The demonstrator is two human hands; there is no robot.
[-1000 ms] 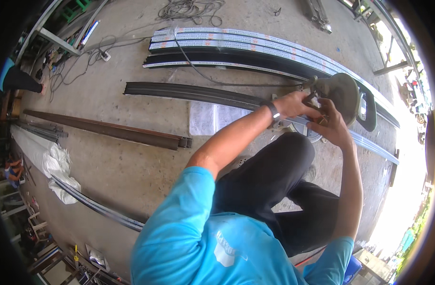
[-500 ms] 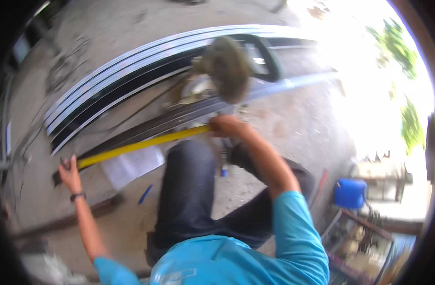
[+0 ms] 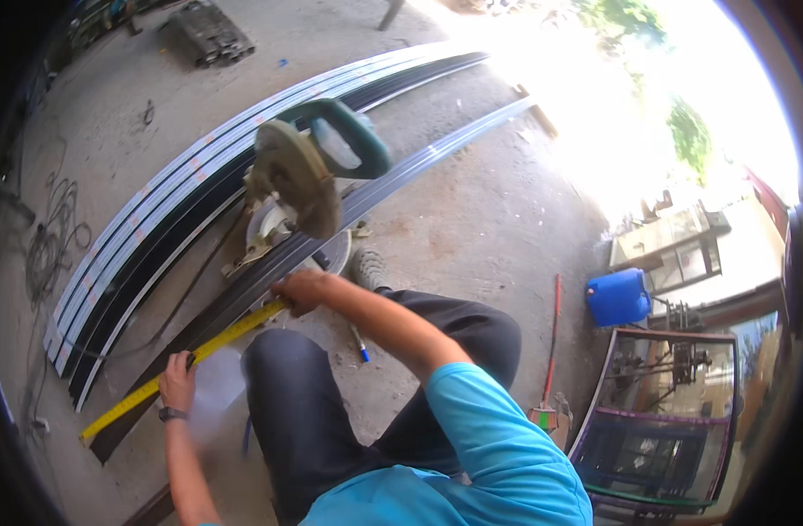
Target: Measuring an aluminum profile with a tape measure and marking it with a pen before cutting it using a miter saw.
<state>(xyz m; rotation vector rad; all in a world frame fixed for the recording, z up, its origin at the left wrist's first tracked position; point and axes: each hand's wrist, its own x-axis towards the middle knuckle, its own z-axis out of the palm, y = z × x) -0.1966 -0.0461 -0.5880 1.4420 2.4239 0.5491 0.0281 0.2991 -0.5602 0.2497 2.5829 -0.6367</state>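
A yellow tape measure is stretched along a dark metal profile; its free end reaches past the profile's lower-left edge. My right hand is closed around the upper end of the tape, and the case is hidden. Farther down, my left hand grips the tape's edge, a small black piece showing by its fingertips. Just beyond my right hand stands a mitre saw with a green handle, the profiles lying across its base. White paper, partly blurred, lies under the tape by my knee.
Long white and black profiles lie bundled behind the saw. A blue-capped marker is on the floor between my legs. At the right are a red-handled broom, a blue jerrycan and framed glass panels. Cable coils at far left.
My left hand has shifted from the tape's far end to partway along it, and the tape now extends beyond it. The view has turned, moving the saw leftward in the picture.
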